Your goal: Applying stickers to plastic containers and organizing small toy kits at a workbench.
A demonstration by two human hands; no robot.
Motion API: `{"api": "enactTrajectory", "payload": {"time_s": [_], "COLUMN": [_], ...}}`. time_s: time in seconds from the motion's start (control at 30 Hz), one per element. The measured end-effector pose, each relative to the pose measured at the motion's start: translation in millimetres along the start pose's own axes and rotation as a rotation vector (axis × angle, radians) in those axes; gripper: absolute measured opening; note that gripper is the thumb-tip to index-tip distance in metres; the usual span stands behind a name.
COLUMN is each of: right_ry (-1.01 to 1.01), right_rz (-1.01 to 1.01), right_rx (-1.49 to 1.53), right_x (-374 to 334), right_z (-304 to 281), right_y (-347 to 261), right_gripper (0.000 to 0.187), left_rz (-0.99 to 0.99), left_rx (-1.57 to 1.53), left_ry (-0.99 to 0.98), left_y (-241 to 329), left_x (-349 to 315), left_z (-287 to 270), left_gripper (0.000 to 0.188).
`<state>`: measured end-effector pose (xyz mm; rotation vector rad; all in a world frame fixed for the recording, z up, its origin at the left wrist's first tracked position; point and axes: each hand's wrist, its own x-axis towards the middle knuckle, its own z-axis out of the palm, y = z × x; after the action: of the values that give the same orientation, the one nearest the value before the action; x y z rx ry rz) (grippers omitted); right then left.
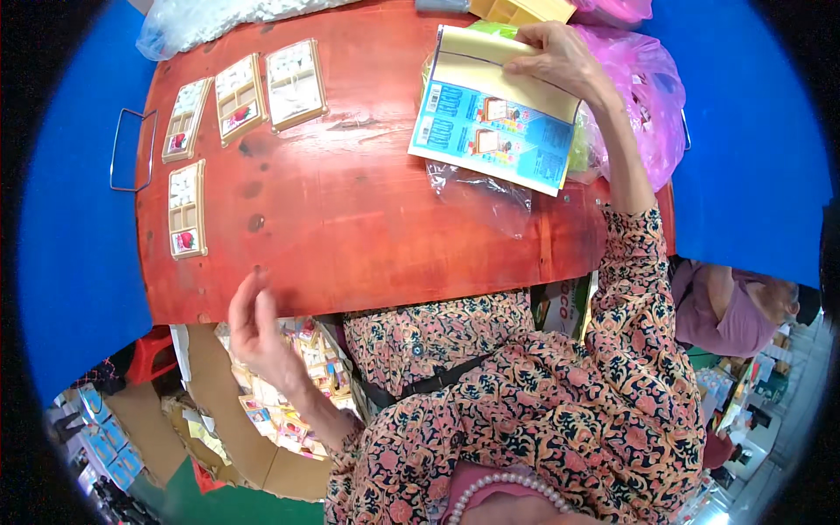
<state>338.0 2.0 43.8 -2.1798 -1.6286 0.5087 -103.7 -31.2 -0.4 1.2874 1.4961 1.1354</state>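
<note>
My right hand (560,63) reaches to the far right of the table, thumb and fingers closed at the upper edge of a printed card sheet (500,112), pale yellow above and blue below. Under the sheet lies clear plastic film (486,197). My left hand (260,337) is raised at the table's near left edge, slightly blurred, fingers apart and holding nothing. Ahead of it lies a small beige compartment tray (186,210) with white pieces and a red fruit picture. Similar trays sit farther back: one at left (186,120), one beside it (239,99) and one larger-looking (296,85).
A pink plastic bag (643,105) bulges at the table's right, beside a beige tray (522,10). White pieces fill a clear bag (219,19) at the far left. Below the near edge stands a cardboard box (219,394) of small colourful packs. A metal handle (133,150) sticks out left.
</note>
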Motion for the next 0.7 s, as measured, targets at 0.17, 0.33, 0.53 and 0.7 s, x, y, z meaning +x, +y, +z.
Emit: {"api": "enactTrajectory", "payload": {"time_s": [0.17,0.33,0.53,0.7], "right_ry": [-0.035,-0.083,-0.222,0.341], "right_rz": [-0.01,-0.02,0.036,-0.29], "right_rx": [0.359,0.64,0.676,0.077], "right_x": [-25,-42,-35,-48], "right_z": [-28,-45,-26,14], "right_y": [-10,-16,-16,-54], "right_gripper": [0.021,0.024,0.028,0.036], "left_rz": [-0.046,0.038,-0.223,-0.254], "left_rx": [-0.171,-0.342,-0.78,-0.828], "left_ry": [-0.392,-0.453,-0.798,-0.708], "left_y": [50,62,57,46], "left_x": [10,27,29,19], "left_z": [81,136,147,148], "left_gripper": [0.041,0.054,0.026,0.022]}}
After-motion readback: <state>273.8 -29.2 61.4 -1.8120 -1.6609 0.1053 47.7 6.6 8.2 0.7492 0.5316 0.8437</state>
